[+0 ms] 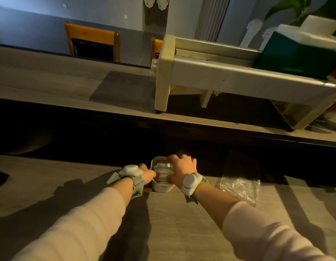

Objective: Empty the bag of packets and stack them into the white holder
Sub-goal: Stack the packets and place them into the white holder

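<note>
Both hands on the white holder [162,187]: left hand [147,175] steadies its side, right hand [180,169] presses the packets [163,173] down; bag [239,187] lies beside on the worktop [172,223].

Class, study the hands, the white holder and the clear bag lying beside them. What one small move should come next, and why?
Probably press the packets down level with the right hand while the left hand steadies the white holder. The stack already sits inside it under that hand, and the clear bag lies flat to the right, seemingly emptied.
</note>
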`<move>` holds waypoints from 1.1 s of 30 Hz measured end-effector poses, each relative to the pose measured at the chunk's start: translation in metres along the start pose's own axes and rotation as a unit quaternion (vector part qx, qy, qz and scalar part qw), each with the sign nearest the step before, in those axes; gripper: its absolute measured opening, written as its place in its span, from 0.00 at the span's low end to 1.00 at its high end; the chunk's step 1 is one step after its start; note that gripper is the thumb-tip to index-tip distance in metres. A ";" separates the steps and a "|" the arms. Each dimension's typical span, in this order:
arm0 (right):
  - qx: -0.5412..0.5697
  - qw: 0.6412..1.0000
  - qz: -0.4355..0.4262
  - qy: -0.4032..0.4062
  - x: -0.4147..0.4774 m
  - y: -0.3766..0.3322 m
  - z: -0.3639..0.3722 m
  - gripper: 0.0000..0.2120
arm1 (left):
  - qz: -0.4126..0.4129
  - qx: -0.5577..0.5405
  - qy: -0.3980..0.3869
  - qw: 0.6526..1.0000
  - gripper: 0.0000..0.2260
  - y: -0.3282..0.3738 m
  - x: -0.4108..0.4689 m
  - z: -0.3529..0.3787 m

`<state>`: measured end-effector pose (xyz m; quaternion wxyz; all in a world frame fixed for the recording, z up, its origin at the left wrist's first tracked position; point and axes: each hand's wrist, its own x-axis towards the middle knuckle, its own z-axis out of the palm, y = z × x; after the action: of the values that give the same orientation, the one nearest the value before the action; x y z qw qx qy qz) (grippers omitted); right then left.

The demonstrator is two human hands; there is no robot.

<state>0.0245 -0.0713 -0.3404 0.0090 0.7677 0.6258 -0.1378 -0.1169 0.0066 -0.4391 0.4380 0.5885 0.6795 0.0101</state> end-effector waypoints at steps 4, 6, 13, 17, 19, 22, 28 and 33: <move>0.126 0.988 0.091 0.002 -0.005 0.010 0.015 0.35 | -0.010 -0.105 -0.033 0.994 0.30 0.006 -0.008 0.006; 0.177 0.974 0.130 -0.052 -0.005 0.013 0.018 0.36 | -0.025 -0.145 -0.044 0.988 0.39 -0.003 0.022 0.020; 0.244 0.955 0.148 -0.087 -0.005 0.017 0.019 0.31 | -0.036 -0.198 -0.052 0.978 0.31 0.019 -0.021 0.004; 0.231 0.959 0.139 -0.090 -0.003 0.023 0.022 0.28 | -0.028 -0.155 -0.058 0.986 0.34 0.026 -0.032 0.000; 0.232 0.959 0.140 -0.080 -0.002 0.027 0.021 0.28 | -0.029 -0.097 -0.015 0.995 0.34 0.035 -0.044 -0.001; 0.249 0.955 0.158 -0.036 -0.007 0.041 0.022 0.24 | -0.020 -0.029 0.116 0.993 0.34 0.053 -0.070 -0.005; 0.215 0.963 0.162 -0.006 -0.027 0.097 0.020 0.15 | 0.195 -0.186 0.254 0.929 0.13 0.073 -0.104 0.007; 0.181 0.969 0.164 0.029 -0.056 0.156 0.025 0.11 | 0.235 -0.251 0.096 0.934 0.10 0.092 -0.129 0.055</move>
<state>0.1600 -0.1636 -0.3767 -0.1259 0.8521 0.4560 -0.2237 -0.0208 -0.0973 -0.3489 0.4891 0.5989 0.5357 0.3393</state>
